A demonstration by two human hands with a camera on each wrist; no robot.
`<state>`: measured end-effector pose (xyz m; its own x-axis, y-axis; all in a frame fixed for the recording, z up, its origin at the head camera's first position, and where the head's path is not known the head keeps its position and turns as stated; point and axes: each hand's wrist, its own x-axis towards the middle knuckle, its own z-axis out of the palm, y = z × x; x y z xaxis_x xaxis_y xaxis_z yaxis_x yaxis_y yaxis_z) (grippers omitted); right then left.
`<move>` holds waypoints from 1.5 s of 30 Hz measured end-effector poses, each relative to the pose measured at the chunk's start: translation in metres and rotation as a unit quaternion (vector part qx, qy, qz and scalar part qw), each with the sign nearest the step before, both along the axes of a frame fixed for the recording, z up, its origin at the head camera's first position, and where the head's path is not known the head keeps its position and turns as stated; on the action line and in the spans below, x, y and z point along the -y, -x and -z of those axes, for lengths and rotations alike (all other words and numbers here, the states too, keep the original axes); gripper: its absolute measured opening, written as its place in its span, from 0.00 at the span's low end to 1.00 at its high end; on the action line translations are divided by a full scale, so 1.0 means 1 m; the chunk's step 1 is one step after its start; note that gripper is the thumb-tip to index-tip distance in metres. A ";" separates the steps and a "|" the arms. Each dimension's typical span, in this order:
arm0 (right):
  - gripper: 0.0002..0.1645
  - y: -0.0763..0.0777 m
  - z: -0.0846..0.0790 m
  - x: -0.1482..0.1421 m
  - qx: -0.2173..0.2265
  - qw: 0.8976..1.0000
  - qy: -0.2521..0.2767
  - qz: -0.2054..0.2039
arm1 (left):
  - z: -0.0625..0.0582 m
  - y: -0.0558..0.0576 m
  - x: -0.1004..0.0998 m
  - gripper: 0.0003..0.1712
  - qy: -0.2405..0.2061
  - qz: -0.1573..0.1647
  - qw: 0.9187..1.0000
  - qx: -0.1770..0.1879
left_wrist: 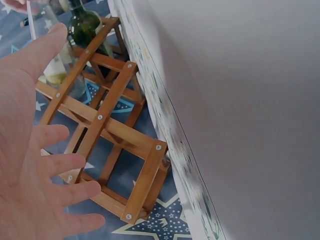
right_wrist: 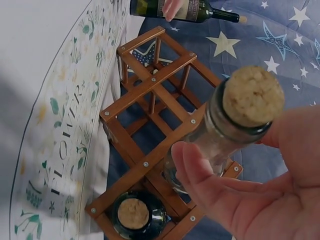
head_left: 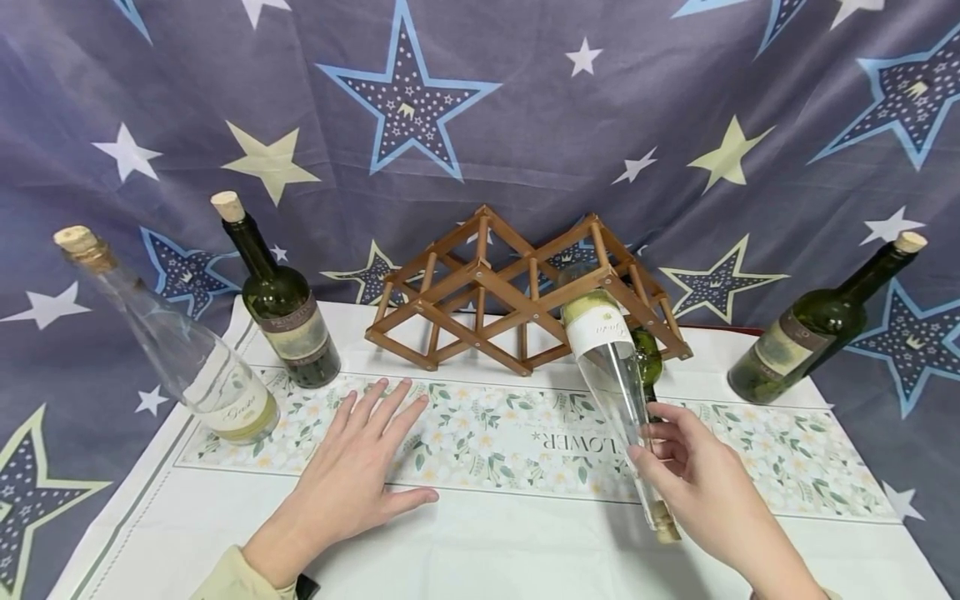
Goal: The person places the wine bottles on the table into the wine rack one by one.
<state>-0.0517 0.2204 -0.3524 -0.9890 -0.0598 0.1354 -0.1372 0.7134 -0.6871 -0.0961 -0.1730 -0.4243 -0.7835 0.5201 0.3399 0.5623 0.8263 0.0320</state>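
Observation:
A clear glass wine bottle (head_left: 606,354) slants downward, its corked neck toward the person and its base at the upper right opening of the wooden wine rack (head_left: 480,273). My right hand (head_left: 705,483) holds it by the neck. In the right wrist view the fingers curl beside the neck, below the cork (right_wrist: 253,95). A dark green bottle (head_left: 647,354) lies in the rack beneath it, cork facing out (right_wrist: 133,213). With spread fingers, my left hand (head_left: 356,467) hovers or rests near the floral runner, holding nothing; contact is unclear.
Another clear bottle (head_left: 240,408) and a green bottle (head_left: 300,333) stand corked on the left. At the right stands one more green bottle (head_left: 795,342). A floral runner (head_left: 480,442) crosses the white tablecloth (head_left: 480,542), and a star-patterned curtain (head_left: 525,150) hangs behind.

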 end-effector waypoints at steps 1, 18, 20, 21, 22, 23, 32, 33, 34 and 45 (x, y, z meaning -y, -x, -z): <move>0.32 0.001 0.000 0.001 0.002 1.000 0.004 0.000 | 0.000 0.000 0.000 0.65 0.000 0.000 1.000 0.000; 0.32 0.016 -0.002 0.011 0.002 0.999 0.032 0.004 | 0.002 0.002 0.001 0.65 -0.002 0.000 1.000 -0.006; 0.32 0.019 -0.002 0.012 0.000 0.999 0.034 0.003 | 0.002 0.003 0.001 0.65 -0.003 0.000 1.000 -0.006; 0.33 0.020 -0.001 0.013 0.000 0.999 0.033 0.003 | 0.002 0.003 0.001 0.65 -0.003 0.000 1.000 -0.007; 0.33 0.022 -0.001 0.013 0.000 0.999 0.034 0.003 | 0.002 0.003 0.001 0.65 -0.003 0.000 1.000 -0.006; 0.33 0.023 -0.001 0.013 -0.001 0.999 0.035 0.003 | 0.002 0.002 0.001 0.65 -0.003 0.000 1.000 -0.006; 0.33 0.036 -0.001 0.017 -0.011 0.999 0.031 0.010 | 0.002 0.003 0.002 0.66 0.004 -0.004 1.000 0.001; 0.33 0.037 -0.001 0.017 -0.013 0.999 0.029 0.011 | 0.002 0.003 0.002 0.66 0.004 -0.004 1.000 0.001; 0.33 0.039 -0.001 0.018 -0.015 0.999 0.028 0.013 | 0.001 0.003 0.002 0.66 0.005 -0.005 1.000 0.001; 0.35 0.049 -0.004 0.021 -0.011 1.000 0.017 0.024 | 0.002 0.004 0.003 0.66 -0.002 -0.001 1.000 -0.004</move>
<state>-0.1005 0.1997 -0.3488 -0.9874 -0.0083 0.1580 -0.1191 0.6960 -0.7081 -0.0996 -0.1757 -0.4261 -0.7820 0.5172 0.3478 0.5610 0.8273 0.0312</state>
